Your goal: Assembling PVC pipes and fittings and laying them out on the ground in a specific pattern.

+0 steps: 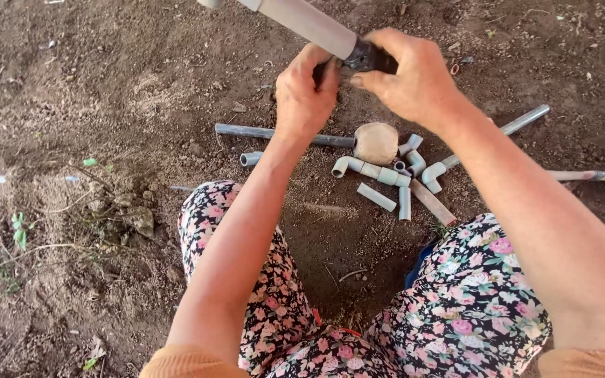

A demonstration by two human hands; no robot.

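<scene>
Overhead, left hand (pixel 306 87) and right hand (pixel 407 73) both closed around a grey pipe's (pixel 309 24) dark fitting (pixel 367 57).

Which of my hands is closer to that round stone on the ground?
Left. The left hand is up and to the left of the round stone; the right hand is higher above it, gripping the dark fitting.

Pipe (pixel 309 24) held up top: smooth matt grey plastic, w/ a darker, near-black fitting (pixel 365 57) at its end. Long pipe (pixel 274 133) on the ground: darker grey plastic, dusty. Elbow fittings (pixel 379 173) & short offcuts: pale grey plastic, smooth, slight sheen. Round stone (pixel 376 142): tan, rough, matt. Stick (pixel 596 176) at right: looks like bare wood. Ground (pixel 92 91): dry brown soil, crumbly, coarse. Trousers (pixel 467 301): thin floral cloth, matt. Sleeve cuffs: soft orange cloth.
</scene>
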